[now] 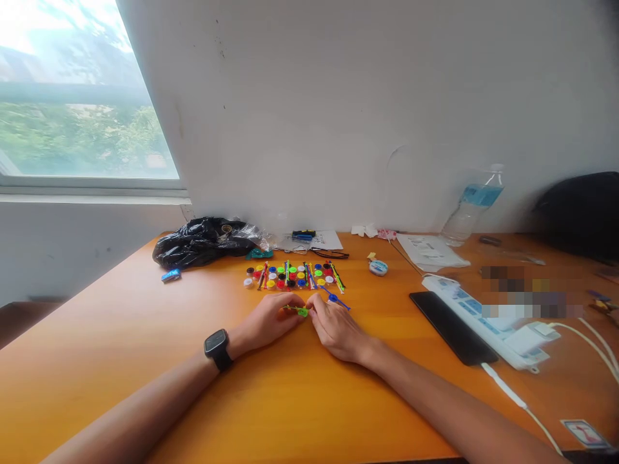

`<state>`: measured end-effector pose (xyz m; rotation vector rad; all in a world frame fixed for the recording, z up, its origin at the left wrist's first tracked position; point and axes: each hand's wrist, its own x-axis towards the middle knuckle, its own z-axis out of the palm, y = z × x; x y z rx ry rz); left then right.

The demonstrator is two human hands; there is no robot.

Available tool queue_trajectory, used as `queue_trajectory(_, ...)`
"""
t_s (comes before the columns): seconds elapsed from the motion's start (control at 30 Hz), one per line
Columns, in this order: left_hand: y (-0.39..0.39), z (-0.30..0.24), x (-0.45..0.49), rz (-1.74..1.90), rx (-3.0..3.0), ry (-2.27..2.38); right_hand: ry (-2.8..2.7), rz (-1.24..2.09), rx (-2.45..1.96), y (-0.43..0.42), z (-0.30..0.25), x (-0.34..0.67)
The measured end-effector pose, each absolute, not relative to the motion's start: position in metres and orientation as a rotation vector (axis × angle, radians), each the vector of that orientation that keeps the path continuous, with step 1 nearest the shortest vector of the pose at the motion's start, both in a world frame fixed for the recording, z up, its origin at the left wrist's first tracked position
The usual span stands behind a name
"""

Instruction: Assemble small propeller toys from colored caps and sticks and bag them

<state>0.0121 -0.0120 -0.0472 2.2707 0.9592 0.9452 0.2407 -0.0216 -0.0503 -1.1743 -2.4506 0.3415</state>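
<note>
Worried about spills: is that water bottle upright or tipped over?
Upright: the water bottle stands on its base on the table, cap on top.

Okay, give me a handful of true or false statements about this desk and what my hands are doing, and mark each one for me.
1. The left hand and the right hand meet at a small green piece. True.
2. The watch is on the right wrist. False: it sits on the left wrist.
3. A black plastic bag lies at the back left of the table. True.
4. The water bottle lies flat beside the window. False: it stands by the wall at the right, far from the window.
5. Rows of coloured caps lie just beyond the hands. True.
</note>
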Motion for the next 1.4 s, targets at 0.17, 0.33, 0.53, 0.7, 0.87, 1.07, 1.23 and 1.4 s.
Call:
queue_trajectory(0.17,-0.012,-0.050,0.012,0.958,2.245,0.926,-2.472,0.312,-1.172,-0.021,-0.051,0.240)
queue_trajectory(0.33,-0.014,-0.050,0.012,0.940,2.269,0.921,-2.455,0.354,-1.180,-0.021,-0.049,0.241)
queue_trajectory(0.53,-0.015,-0.049,0.015,0.938,2.299,0.868,-2.386,0.466,-1.152,-0.017,-0.049,0.247)
queue_trajectory(0.7,-0.015,-0.051,0.018,0.942,2.319,0.842,-2.316,0.631,-1.102,-0.013,-0.049,0.250)
queue_trajectory(0.87,-0.016,-0.049,0.021,0.927,2.370,0.863,-2.295,0.645,-1.100,-0.011,-0.049,0.249)
queue_trajectory(1.07,-0.016,-0.043,0.023,0.913,2.475,0.894,-2.313,0.626,-1.104,-0.010,-0.050,0.249)
queue_trajectory(1.23,-0.015,-0.042,0.024,0.892,2.499,0.911,-2.345,0.556,-1.114,-0.010,-0.053,0.249)
queue_trajectory(1.4,-0.018,-0.040,0.023,0.885,2.528,0.912,-2.354,0.542,-1.095,-0.014,-0.046,0.248)
